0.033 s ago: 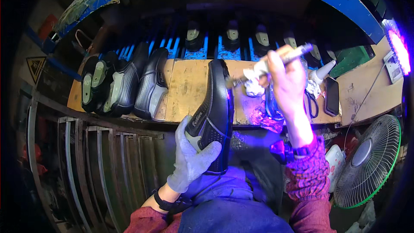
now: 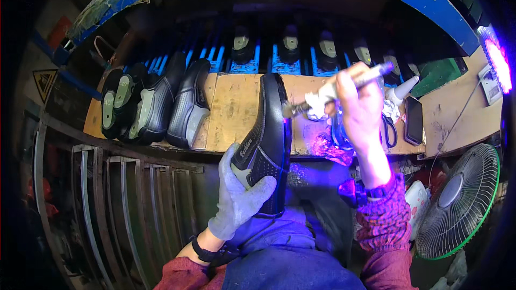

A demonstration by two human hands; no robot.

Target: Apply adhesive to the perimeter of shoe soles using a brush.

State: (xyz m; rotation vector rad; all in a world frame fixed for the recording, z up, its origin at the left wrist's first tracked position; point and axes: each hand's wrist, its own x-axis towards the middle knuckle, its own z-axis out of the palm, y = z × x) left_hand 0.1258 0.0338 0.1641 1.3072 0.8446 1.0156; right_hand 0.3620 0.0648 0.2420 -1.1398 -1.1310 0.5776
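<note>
A black shoe (image 2: pixel 273 134) stretches from my lap toward the bench, its toe pointing away from me and its sole edge turned right. My left hand (image 2: pixel 242 193), in a pale grey glove, is closed around the shoe near its ankle opening, where a bit of grey shows. In my bare right hand (image 2: pixel 361 107) is a brush (image 2: pixel 327 94) with a white-wrapped handle, slanting down to the left. Its blurred bristle end meets the shoe's right edge near the toe half. Purple light falls on that edge and on my right wrist.
Several black shoes (image 2: pixel 185 107) on grey lasts stand at the bench's left. More lasted shoes (image 2: pixel 290 45) sit on blue racks behind. Scissors (image 2: pixel 391 131), a dark case (image 2: pixel 413 121) and a white nozzle (image 2: pixel 402 89) lie right. A fan (image 2: pixel 457 198) and a bright lamp (image 2: pixel 497 59) flank my right side.
My right hand has shifted slightly with the brush, whose bristle end sits a little lower along the shoe's edge. My left hand and the shoe have stayed put.
</note>
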